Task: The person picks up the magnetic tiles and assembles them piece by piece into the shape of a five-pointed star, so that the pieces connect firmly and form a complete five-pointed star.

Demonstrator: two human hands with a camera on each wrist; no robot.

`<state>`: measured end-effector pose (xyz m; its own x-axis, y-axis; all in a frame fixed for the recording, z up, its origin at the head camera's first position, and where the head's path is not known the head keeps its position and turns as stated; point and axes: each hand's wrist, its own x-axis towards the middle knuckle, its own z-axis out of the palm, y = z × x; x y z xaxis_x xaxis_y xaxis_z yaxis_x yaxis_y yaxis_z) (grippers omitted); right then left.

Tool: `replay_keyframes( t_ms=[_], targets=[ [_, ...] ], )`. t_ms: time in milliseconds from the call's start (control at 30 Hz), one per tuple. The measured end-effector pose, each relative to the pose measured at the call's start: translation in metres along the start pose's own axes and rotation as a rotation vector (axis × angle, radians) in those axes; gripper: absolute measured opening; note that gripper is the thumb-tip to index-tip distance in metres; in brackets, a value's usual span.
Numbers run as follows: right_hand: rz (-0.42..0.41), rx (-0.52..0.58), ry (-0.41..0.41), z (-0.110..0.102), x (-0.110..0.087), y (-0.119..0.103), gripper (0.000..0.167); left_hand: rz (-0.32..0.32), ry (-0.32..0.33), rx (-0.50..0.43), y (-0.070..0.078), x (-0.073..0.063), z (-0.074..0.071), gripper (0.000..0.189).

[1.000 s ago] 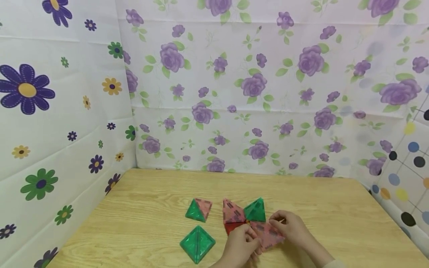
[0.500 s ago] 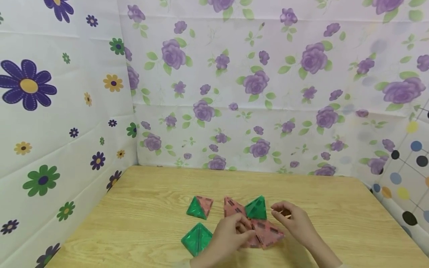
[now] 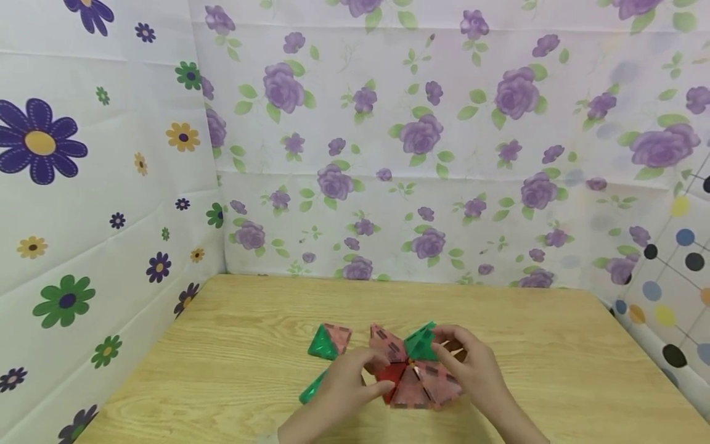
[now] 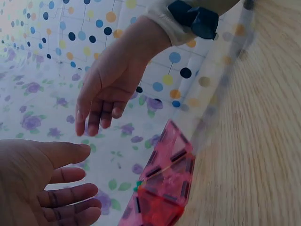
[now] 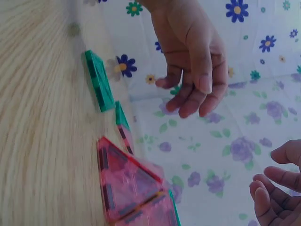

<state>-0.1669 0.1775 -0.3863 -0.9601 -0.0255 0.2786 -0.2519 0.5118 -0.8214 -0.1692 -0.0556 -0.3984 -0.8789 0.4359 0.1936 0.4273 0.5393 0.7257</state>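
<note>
On the table, triangular magnetic tiles form a fan: a red tile [image 3: 390, 374], a front pink tile [image 3: 412, 393], a right pink tile [image 3: 442, 383], a back pink tile [image 3: 387, 344] and a green tile [image 3: 420, 344]. My left hand [image 3: 350, 377] hovers at the fan's left side with fingers spread. In the left wrist view that hand [image 4: 56, 183] holds nothing and is apart from the tiles. My right hand [image 3: 471, 364] is by the green tile, fingers loosely bent; in the right wrist view its fingers [image 5: 282, 176] hold nothing.
Left of the fan lie a green-and-pink tile pair [image 3: 330, 342] and a green piece [image 3: 314, 388], partly hidden behind my left hand. The wooden table [image 3: 249, 345] meets flowered cloth walls [image 3: 355, 123] at its back and left.
My left hand has withdrawn leftward from the fan, uncovering the front pink tile and the red tile. It now covers part of the green piece. My right hand has shifted slightly left.
</note>
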Motion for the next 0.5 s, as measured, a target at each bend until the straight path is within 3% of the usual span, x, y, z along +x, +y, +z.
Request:
replay_keyframes(
  t_ms=[133,267,500],
  targets=[
    [-0.032,0.035,-0.012,0.013,-0.002,-0.008,0.021,0.029,0.021,0.110,-0.010,-0.005,-0.009,0.032],
    [-0.025,0.078,-0.066,0.026,-0.004,-0.016,0.022,0.010,0.017,0.193,-0.023,-0.010,-0.017,0.040],
    [-0.050,0.052,-0.152,0.051,-0.003,-0.015,0.027,-0.030,-0.019,0.253,-0.039,-0.019,-0.028,0.051]
  ],
)
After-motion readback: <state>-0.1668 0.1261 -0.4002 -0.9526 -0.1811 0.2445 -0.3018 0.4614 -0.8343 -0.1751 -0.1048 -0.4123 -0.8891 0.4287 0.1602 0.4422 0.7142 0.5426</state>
